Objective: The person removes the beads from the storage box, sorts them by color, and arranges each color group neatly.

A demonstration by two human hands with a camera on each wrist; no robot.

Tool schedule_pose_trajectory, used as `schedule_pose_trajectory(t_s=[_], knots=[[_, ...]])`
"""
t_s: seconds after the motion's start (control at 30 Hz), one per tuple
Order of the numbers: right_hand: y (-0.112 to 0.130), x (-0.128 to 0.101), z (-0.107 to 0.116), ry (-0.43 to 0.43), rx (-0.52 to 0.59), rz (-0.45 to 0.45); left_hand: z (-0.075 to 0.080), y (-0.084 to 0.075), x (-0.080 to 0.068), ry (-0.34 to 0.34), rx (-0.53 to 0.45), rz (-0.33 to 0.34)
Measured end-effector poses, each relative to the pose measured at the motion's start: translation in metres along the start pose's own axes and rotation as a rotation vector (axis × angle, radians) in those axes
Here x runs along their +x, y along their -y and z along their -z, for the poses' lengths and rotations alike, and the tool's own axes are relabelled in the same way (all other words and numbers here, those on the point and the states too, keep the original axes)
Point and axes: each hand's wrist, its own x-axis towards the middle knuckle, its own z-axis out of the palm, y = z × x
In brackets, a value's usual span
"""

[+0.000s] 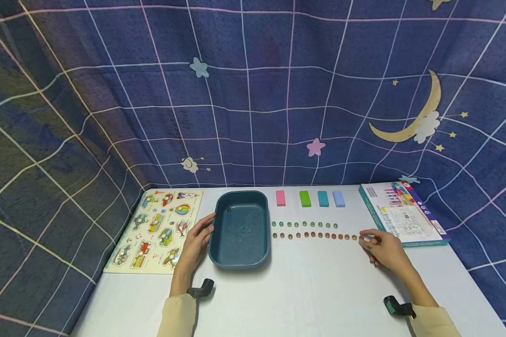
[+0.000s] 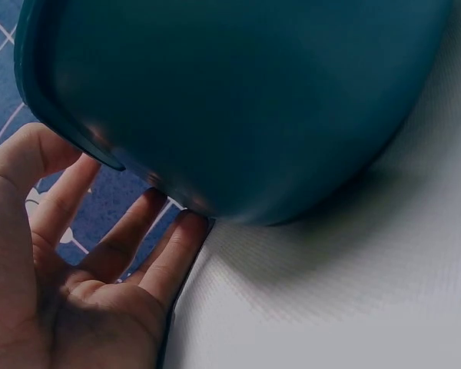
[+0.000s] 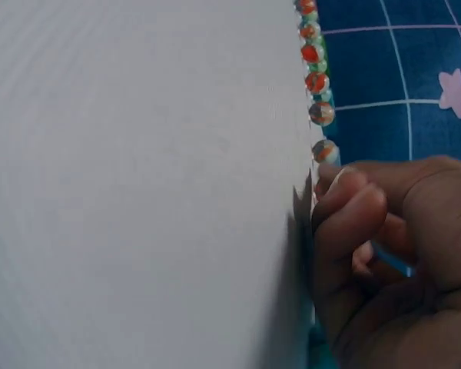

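Note:
My left hand (image 1: 197, 239) rests against the outer left side of a dark teal plastic tub (image 1: 239, 262). In the left wrist view its thumb touches the rim and the fairly straight fingers (image 2: 180, 250) lie on the outer wall. One small marble (image 1: 229, 210) sits inside the tub. To the right run two rows of glass marbles, greenish marbles (image 1: 304, 224) behind and orange-brown marbles (image 1: 320, 235) in front. My right hand (image 1: 383, 248) pinches a marble (image 1: 361, 238) at the front row's right end. In the right wrist view the fingertips largely hide it, beside another marble (image 3: 325, 151).
Behind the rows lie a pink block (image 1: 280, 198), a green block (image 1: 305, 199), a teal block (image 1: 323, 199) and a light blue block (image 1: 339, 199). A picture puzzle board (image 1: 152, 229) is at left. A flat box (image 1: 402, 215) lies right, near the right hand. A curtain (image 1: 253, 93) hangs behind.

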Motion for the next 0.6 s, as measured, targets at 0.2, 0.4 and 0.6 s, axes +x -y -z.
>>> schedule_pose_trajectory(t_s=[0.2, 0.4, 0.6], knots=[[0.037, 0.008, 0.003, -0.035, 0.03, 0.021, 0.0, 0.0, 0.002, 0.011, -0.016, -0.001], [0.106, 0.045, -0.022, -0.041, 0.107, 0.172, 0.001, 0.001, 0.001, 0.022, -0.021, 0.001], [0.191, 0.085, -0.073, 0.039, 0.209, 0.319, 0.002, 0.001, 0.002, 0.022, -0.016, -0.004]])
